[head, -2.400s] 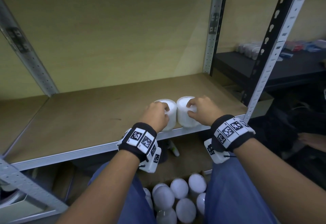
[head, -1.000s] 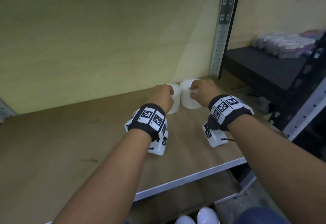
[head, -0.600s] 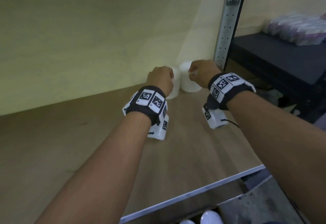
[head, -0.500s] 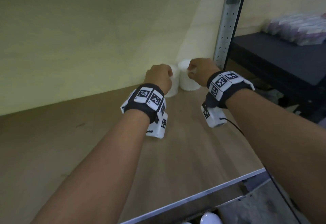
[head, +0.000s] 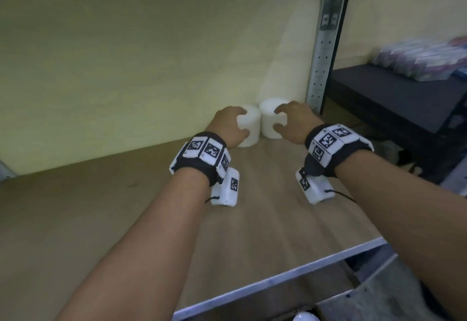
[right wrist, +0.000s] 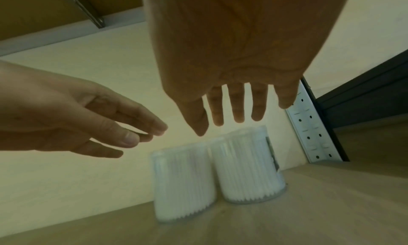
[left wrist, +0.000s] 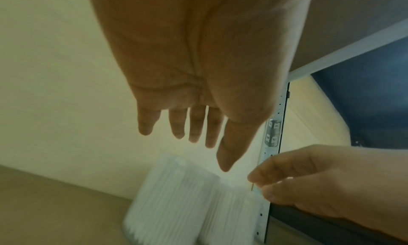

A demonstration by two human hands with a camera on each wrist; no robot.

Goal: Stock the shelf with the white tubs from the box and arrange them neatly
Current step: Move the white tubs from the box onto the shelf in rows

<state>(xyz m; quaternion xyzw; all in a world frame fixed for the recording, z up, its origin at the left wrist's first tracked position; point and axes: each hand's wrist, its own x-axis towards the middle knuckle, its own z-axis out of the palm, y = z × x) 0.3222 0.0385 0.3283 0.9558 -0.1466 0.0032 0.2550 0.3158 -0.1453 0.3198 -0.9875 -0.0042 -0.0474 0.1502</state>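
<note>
At the back right corner of the shelf (head: 252, 207), toward one o'clock in the head view, both grips are hanging loose above the tubs. The left hand (head: 228, 128) is spreading straight, relaxed fingers (left wrist: 194, 126) over the left tub (head: 249, 128) and is holding nothing; the wrist views are showing a gap between its fingertips and the lid. The right hand (head: 294, 125) is likewise opening its fingers (right wrist: 238, 107) over the right tub (head: 271, 122), with nothing in its grasp.

The two white tubs are standing upright side by side, touching or nearly so, against the pale yellow back wall (head: 126, 55). The right tub is sitting just beside the grey perforated upright post (head: 322, 55) at two o'clock. Thin white sticks are showing through the tubs' clear walls in the right wrist view.

Marker bands (head: 202, 151) are wrapping both wrists. At three o'clock, beyond the post, a dark shelf (head: 404, 98) is carrying blurred packets (head: 424, 60).
</note>
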